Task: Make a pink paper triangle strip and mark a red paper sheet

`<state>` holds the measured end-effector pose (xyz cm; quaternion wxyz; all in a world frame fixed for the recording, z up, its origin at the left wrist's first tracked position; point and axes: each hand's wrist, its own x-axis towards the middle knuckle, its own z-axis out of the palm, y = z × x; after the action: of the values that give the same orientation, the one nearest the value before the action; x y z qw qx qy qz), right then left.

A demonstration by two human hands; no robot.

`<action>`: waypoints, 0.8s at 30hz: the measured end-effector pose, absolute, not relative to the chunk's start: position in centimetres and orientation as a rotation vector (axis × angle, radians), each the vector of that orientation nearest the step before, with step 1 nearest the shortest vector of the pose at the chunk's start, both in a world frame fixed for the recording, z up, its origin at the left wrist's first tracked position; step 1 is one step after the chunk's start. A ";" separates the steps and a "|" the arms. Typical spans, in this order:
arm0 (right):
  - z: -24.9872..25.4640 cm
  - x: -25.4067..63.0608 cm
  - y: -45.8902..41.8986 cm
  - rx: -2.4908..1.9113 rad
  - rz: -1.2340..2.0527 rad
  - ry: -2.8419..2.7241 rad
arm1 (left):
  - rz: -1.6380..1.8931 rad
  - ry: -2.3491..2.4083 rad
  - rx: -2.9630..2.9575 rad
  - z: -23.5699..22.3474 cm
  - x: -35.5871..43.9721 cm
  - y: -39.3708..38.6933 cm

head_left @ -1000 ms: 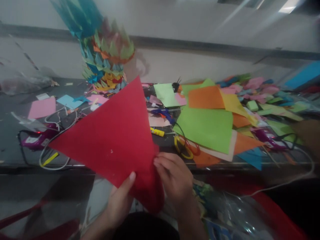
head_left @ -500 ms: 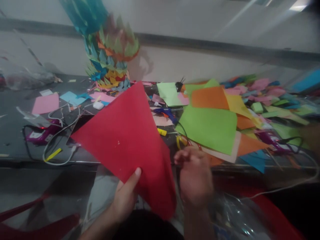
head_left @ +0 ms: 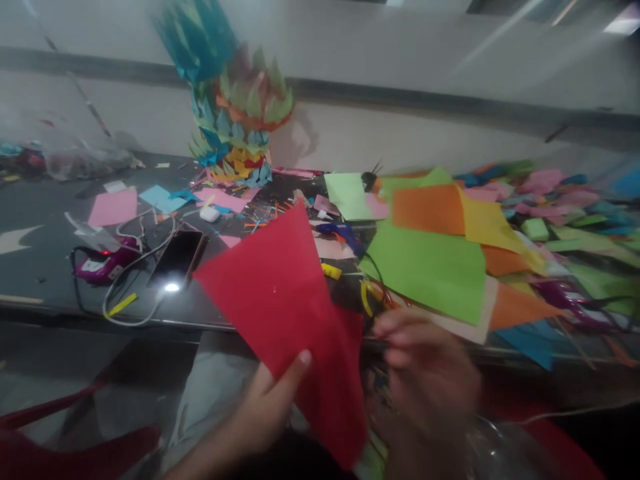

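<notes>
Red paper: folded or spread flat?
Not spread flat: the red paper bends at its right side, where another layer shows behind the front edge. Cannot tell whether it is creased.

No words, brands or numbers could be read. Beyond the left grip (head_left: pixel 273 403) and farther left, a purple device (head_left: pixel 109 261) on the tabletop (head_left: pixel 30 280) bore white label-like patches, too small and blurred to make out. Beyond the right grip (head_left: pixel 430 367) and to its right, a second purple device (head_left: pixel 565 301) showed a pale patch, equally illegible. The yellow tube (head_left: pixel 331 271), beyond and between both grips, was too blurred for reading.
</notes>
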<state>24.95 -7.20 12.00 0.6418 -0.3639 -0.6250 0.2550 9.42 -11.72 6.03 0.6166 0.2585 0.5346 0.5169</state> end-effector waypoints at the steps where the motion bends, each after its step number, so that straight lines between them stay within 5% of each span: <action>1: 12.4 23.7 -7.1 -0.868 0.508 -1.567 | 1.179 1.210 0.690 6.0 9.4 -12.0; 9: 12.7 18.7 -5.3 -0.789 0.319 -2.001 | 1.460 1.186 0.674 2.9 6.8 -12.3; 16: 12.1 18.5 -5.6 -0.817 0.388 -1.983 | 1.611 1.361 0.605 6.3 5.7 -10.8; 24: 12.1 18.6 -5.7 -0.805 0.175 -2.040 | 1.447 1.516 1.216 8.8 5.1 -11.5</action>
<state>18.60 -5.71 12.14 0.4535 -0.3260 -0.8265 0.0708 5.09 -11.51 8.75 0.3515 0.4698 0.5858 0.5590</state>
